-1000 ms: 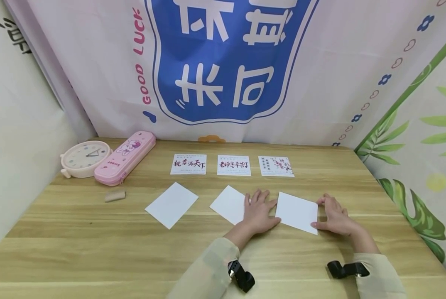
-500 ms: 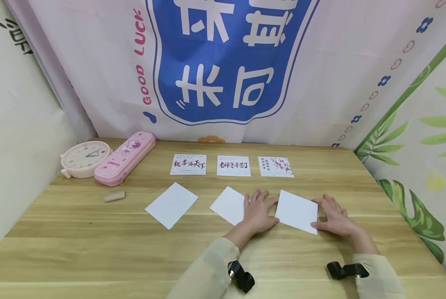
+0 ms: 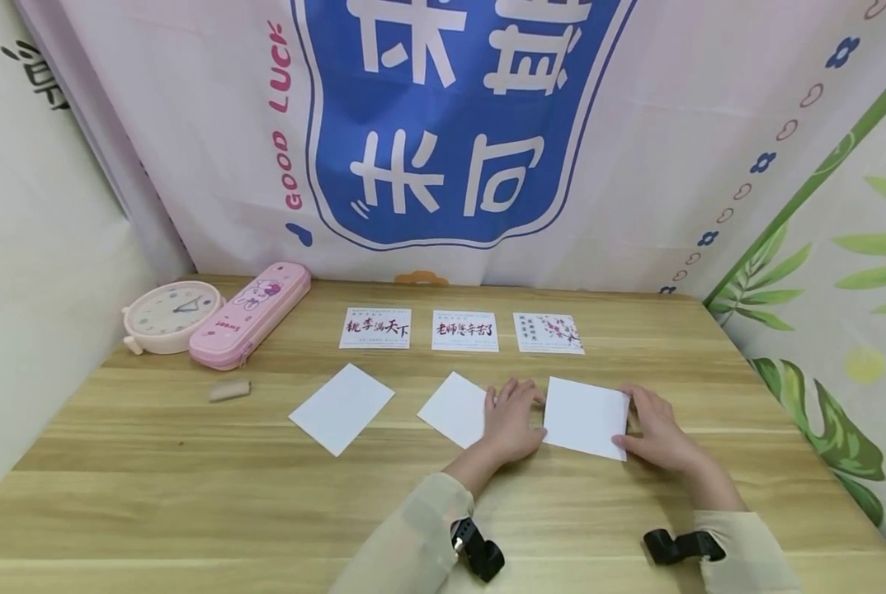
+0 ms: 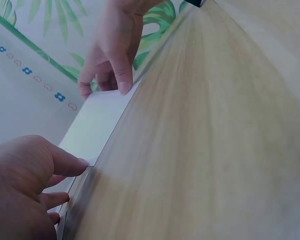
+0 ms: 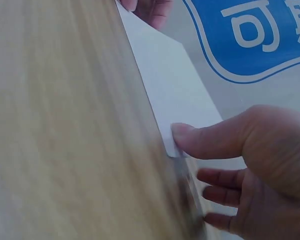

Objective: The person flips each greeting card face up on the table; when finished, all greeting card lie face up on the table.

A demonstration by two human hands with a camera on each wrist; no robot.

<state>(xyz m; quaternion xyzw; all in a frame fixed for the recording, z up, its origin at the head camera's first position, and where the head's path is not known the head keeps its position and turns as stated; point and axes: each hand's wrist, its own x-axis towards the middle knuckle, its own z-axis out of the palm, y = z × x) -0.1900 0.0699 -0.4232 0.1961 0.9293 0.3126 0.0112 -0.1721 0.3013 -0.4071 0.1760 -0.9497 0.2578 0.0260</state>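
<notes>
A plain white card (image 3: 586, 418) lies between the two hands at the right of the table. My right hand (image 3: 654, 433) grips its right edge, the thumb on the card's face as seen in the right wrist view. At its left edge my left hand (image 3: 511, 421) has its thumb and forefinger close to or touching the side, fingers loosely bent. The left hand also partly covers a second white card (image 3: 454, 408). Farther left a third white card (image 3: 341, 409) lies turned at an angle. The undersides of the cards are hidden.
Behind are three printed cards: one with red characters (image 3: 374, 328), another alike (image 3: 465, 331), and one with blossoms (image 3: 549, 333). A pink pencil case (image 3: 252, 316), a round clock (image 3: 172, 318) and a small tan cylinder (image 3: 230, 390) sit left on the wooden table (image 3: 190, 503).
The card between the hands has shifted slightly left and turned a little straighter. My right hand moved left with it; my left hand drew back slightly.
</notes>
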